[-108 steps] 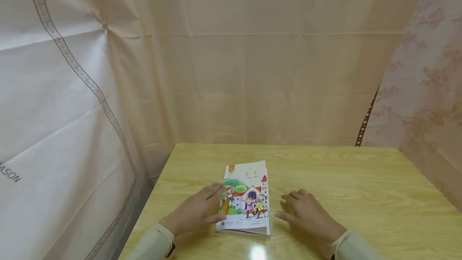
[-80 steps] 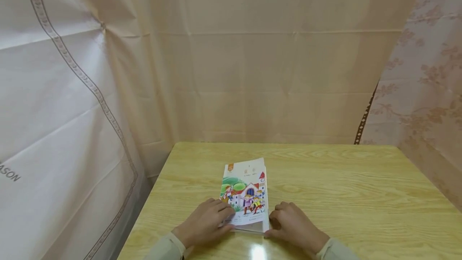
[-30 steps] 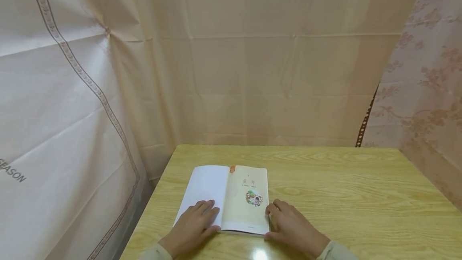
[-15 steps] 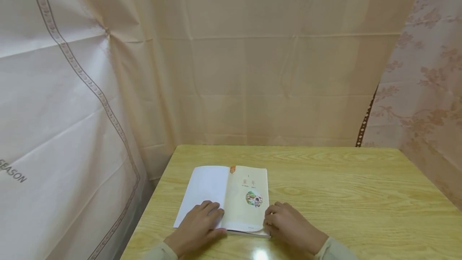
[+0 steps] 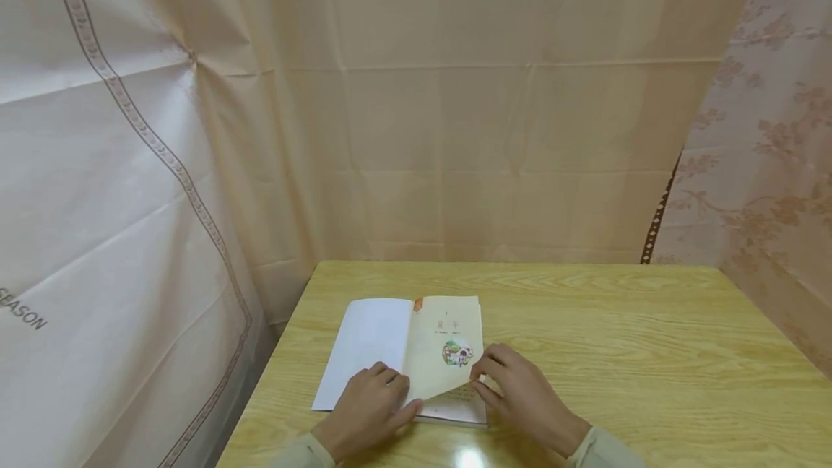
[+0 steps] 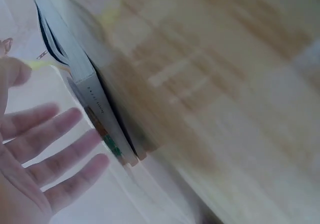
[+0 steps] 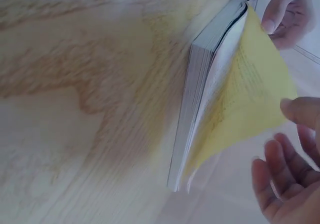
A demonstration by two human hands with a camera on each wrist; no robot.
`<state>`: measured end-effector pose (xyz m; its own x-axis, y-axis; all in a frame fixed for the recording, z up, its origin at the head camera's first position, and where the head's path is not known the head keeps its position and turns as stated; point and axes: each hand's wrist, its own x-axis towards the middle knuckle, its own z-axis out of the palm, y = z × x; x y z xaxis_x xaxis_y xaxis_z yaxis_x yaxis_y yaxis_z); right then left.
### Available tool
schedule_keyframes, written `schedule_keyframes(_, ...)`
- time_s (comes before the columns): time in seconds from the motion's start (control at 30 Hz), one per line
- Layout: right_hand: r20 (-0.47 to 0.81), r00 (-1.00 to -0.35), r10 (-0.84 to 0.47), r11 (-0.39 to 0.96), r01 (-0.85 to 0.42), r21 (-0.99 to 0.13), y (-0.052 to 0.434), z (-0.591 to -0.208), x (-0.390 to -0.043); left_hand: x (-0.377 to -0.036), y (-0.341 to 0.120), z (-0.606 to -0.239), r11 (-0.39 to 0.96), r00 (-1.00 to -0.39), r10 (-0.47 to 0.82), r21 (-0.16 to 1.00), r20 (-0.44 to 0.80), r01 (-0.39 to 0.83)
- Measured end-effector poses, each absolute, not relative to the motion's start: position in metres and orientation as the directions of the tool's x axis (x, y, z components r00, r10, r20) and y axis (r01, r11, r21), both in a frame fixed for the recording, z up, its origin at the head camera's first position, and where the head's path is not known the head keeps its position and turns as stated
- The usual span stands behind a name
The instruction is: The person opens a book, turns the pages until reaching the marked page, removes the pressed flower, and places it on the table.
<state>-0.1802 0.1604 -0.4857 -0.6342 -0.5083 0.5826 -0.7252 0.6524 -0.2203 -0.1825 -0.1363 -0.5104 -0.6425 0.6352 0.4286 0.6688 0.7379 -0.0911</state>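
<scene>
An open book (image 5: 377, 338) lies on the wooden table (image 5: 617, 338) near its front left. My left hand (image 5: 373, 410) rests flat on the white inside of the cover, fingers straight; the left wrist view shows that hand (image 6: 45, 154) beside the book's spine (image 6: 97, 109). My right hand (image 5: 497, 381) pinches the lower right corner of the yellowish title page (image 5: 445, 360) and holds it raised off the page block. In the right wrist view the lifted page (image 7: 245, 99) bows up from the block (image 7: 200, 84), with my thumb (image 7: 300, 111) at its edge.
Beige cloth (image 5: 487, 128) hangs close behind the table and a white printed sheet (image 5: 97, 201) hangs at the left. Floral fabric (image 5: 767, 150) closes the right side. The table's left edge runs just beside the book.
The cover was closed, then opened to the left and held down by my left hand. In the last half second my right hand has lifted the title page's lower corner.
</scene>
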Motion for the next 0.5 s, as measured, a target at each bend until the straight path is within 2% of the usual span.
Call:
schedule_keyframes(0.13, 0.534, -0.71, -0.46, 0.684, -0.667, -0.297, 0.161, -0.488, -0.179, -0.181, -0.134, -0.509, 0.729, -0.607, 0.634, -0.11, 0.479, 0.675)
schedule_keyframes(0.23, 0.455, -0.738, -0.499, 0.712, -0.648, -0.27, 0.161, -0.49, -0.18, -0.181, -0.132, -0.507, 0.742, -0.619, 0.617, -0.099, 0.486, 0.663)
schedule_keyframes(0.33, 0.35, -0.734, -0.582, 0.711, -0.668, -0.221, 0.162, -0.493, -0.181, -0.183, -0.132, -0.504, 0.735, -0.604, 0.622, -0.107, 0.498, 0.669)
schedule_keyframes(0.5, 0.233, -0.727, -0.646, 0.696, -0.686, -0.21, 0.162, -0.5, -0.181, -0.192, -0.138, -0.501, 0.699, -0.485, 0.658, -0.228, 0.576, 0.678)
